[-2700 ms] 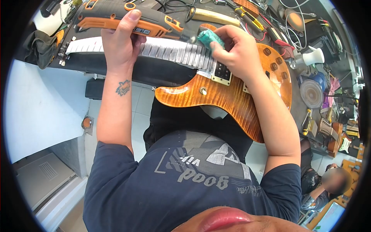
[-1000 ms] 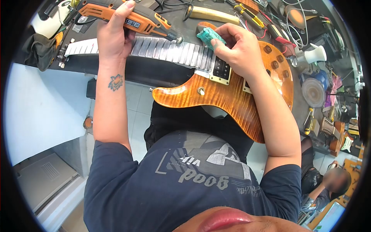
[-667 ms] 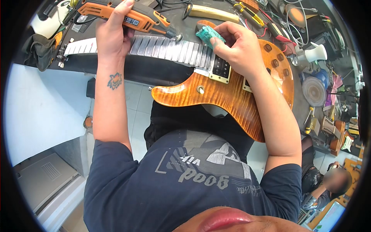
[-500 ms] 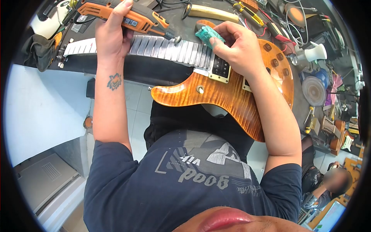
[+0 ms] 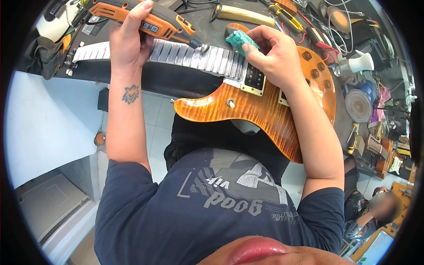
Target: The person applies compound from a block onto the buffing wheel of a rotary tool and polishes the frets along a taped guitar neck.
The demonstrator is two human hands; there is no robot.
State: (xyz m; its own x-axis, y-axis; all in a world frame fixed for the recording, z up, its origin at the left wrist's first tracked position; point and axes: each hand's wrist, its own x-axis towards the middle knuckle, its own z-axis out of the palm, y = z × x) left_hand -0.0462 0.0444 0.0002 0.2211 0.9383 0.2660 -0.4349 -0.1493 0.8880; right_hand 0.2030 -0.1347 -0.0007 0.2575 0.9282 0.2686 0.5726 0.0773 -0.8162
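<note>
My left hand (image 5: 129,42) is wrapped round an orange and black rotary tool (image 5: 165,24). The small round wheel (image 5: 204,48) at its tip is over the frets of the guitar neck, whose fingerboard (image 5: 170,52) is covered in silvery-white tape between the frets; contact is hard to tell. Between the thumb and fingers of my right hand (image 5: 276,55) is a crumbly teal block (image 5: 242,41), held above the body end of the neck. The amber flame-top electric guitar (image 5: 247,108) lies across the bench edge and my lap, its bridge area hidden under my right forearm.
Tools, including a yellow and black cutter (image 5: 287,18), and cables crowd the far side of the dark bench (image 5: 201,24). A dark cloth (image 5: 46,57) lies by the headstock. Another person (image 5: 366,212) sits at lower right, near a yellow-handled screwdriver (image 5: 353,138).
The rotary tool's tip has shifted slightly right and toward me. The guitar and the teal block also sit a little farther right in view. Both grips are the same.
</note>
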